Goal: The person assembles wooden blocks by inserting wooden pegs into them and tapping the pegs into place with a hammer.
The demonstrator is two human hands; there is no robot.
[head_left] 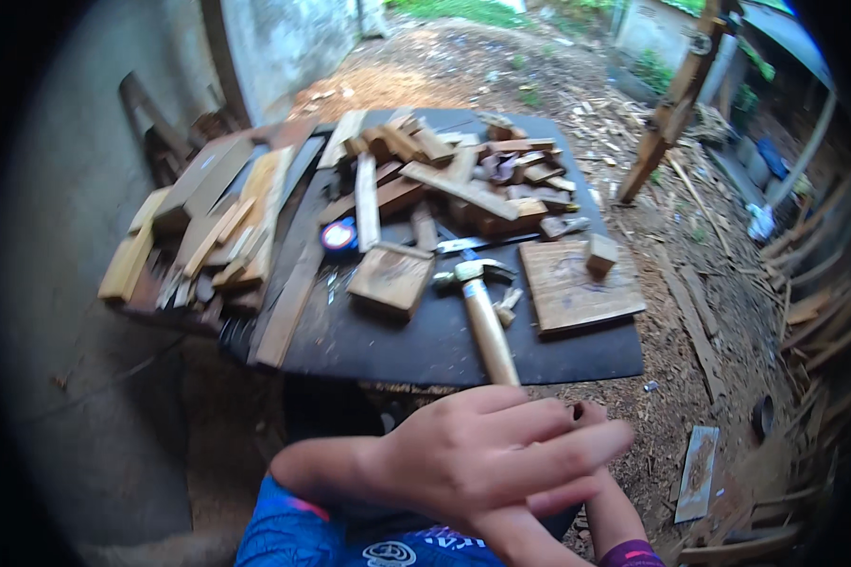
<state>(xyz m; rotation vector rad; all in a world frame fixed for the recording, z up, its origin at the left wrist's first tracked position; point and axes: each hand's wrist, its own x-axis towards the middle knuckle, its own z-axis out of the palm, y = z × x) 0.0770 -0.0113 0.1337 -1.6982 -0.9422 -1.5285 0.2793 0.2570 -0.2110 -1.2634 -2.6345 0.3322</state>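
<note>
My left hand point(487, 449) is held in front of my body, back upward, with its fingers stretched out to the right. It crosses over my right hand point(612, 515), of which little more than the wrist shows; its fingers are hidden. No object shows in the left hand. Just beyond the knuckles, a claw hammer point(487, 321) with a pale wooden handle lies on the dark table point(416, 364), its handle pointing toward me. Left of it sits a thick square wood block point(391, 281). A flat wooden board point(577, 293) lies to its right, with a small wood cube point(601, 254) on top.
Offcuts point(444, 184) are heaped across the table's far half. Beside them are a blue tape measure point(338, 234) and a metal rule point(463, 244). Longer boards point(269, 203) lie at left. A leaning wooden post point(671, 109) stands beyond the right side; wood scraps litter the ground.
</note>
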